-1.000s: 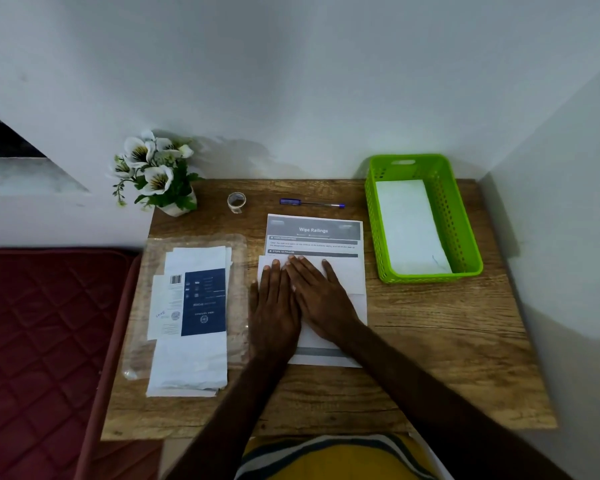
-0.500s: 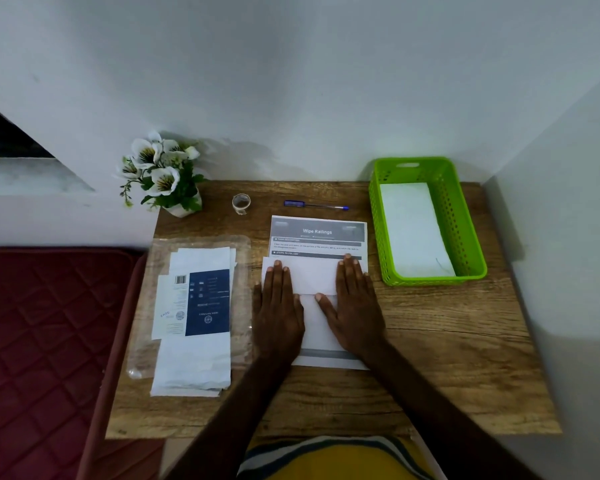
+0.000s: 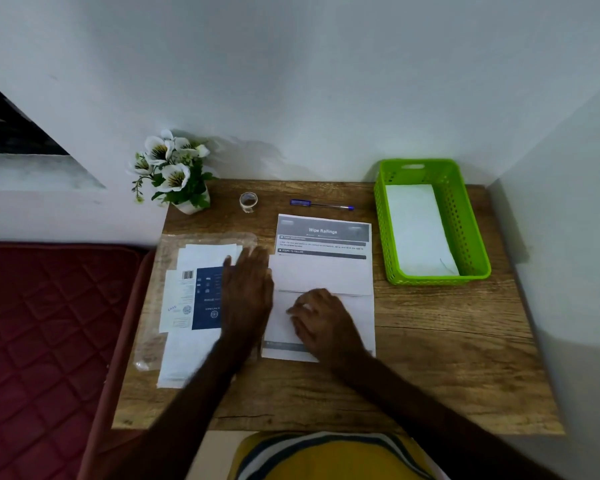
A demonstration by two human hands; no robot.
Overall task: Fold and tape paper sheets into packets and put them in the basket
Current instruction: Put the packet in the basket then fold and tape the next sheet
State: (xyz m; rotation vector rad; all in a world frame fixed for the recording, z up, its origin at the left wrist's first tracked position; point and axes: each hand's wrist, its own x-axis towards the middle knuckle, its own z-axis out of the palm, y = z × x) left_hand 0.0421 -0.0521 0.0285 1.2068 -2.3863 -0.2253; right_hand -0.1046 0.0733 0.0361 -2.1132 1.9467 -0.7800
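Note:
A printed paper sheet (image 3: 326,271) lies in the middle of the wooden table, its near part folded up over the text. My right hand (image 3: 323,320) rests on the folded part with fingers bent, pressing it down. My left hand (image 3: 248,289) is blurred, fingers straight, just left of the sheet over the edge of the paper stack (image 3: 194,306). A green basket (image 3: 465,216) at the back right holds a white folded packet (image 3: 420,230). A small tape roll (image 3: 248,201) stands behind the sheet.
A blue pen (image 3: 321,204) lies at the back. A flower pot (image 3: 177,174) stands at the back left corner. The paper stack sits on a clear plastic sleeve (image 3: 153,341). A red mattress (image 3: 42,341) lies left of the table.
My left hand has slid off the sheet to the left toward the stack. My right hand has moved left and nearer on the folded sheet, its fingers now bent.

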